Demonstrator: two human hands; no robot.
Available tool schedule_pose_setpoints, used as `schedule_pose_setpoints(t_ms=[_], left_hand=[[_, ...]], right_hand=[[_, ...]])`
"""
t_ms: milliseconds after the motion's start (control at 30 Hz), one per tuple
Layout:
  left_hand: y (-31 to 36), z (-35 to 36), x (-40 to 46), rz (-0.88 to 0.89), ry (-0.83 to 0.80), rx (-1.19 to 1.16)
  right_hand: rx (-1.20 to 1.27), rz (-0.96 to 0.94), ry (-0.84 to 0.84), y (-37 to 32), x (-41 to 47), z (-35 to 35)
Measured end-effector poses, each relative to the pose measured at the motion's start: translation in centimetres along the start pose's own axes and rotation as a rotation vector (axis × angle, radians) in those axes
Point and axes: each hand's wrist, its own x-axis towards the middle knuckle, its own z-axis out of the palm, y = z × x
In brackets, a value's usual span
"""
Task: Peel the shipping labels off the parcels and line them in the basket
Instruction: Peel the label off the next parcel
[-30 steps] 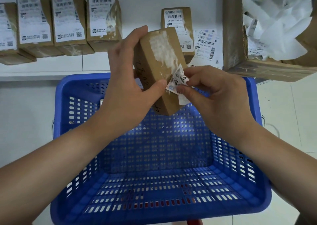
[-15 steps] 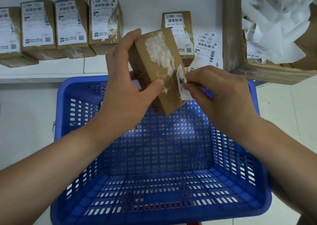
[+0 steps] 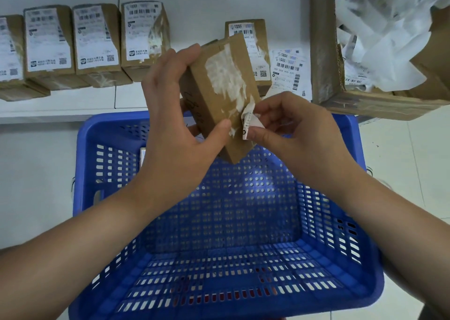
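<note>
I am holding the cardboard parcel (image 3: 219,100) in the left hand (image 3: 175,134), thumb pressing on its front face, fingers wrapping the far side. The parcel is hanging above the far end of the blue basket (image 3: 97,134), long axis tilted, upper end leaning away from me. Its face is showing mostly torn white residue. The right hand (image 3: 292,134) is pinching the last shipping-label scrap (image 3: 248,122) between thumb and curled fingers, right at the parcel's lower right edge, where the scrap is clinging. The right hand is the nearer one; the scrap is lying directly to its left, touching the fingertips.

Judgement: the pull should be going rightward and toward me, away from that edge. Open room lies to the right over the basket wall. The basket floor below is looking bare. Labelled parcels (image 3: 97,41) are waiting in a row on the shelf beyond, with loose labels (image 3: 289,71) and a carton of peeled backing paper (image 3: 326,51) at the right.
</note>
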Motion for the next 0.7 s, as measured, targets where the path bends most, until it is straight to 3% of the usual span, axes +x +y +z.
schedule_pose_setpoints(t_ms=[467,700], left_hand=[[-1.9,0.3,0.6,0.014,0.007,0.026],[-2.5,0.3,0.6,-0.056,0.022,-0.014]], right_hand=[[-0.156,0.001,0.056,0.7,0.0,0.1],[-0.163,-0.127,0.075,1.0,0.0,0.3]])
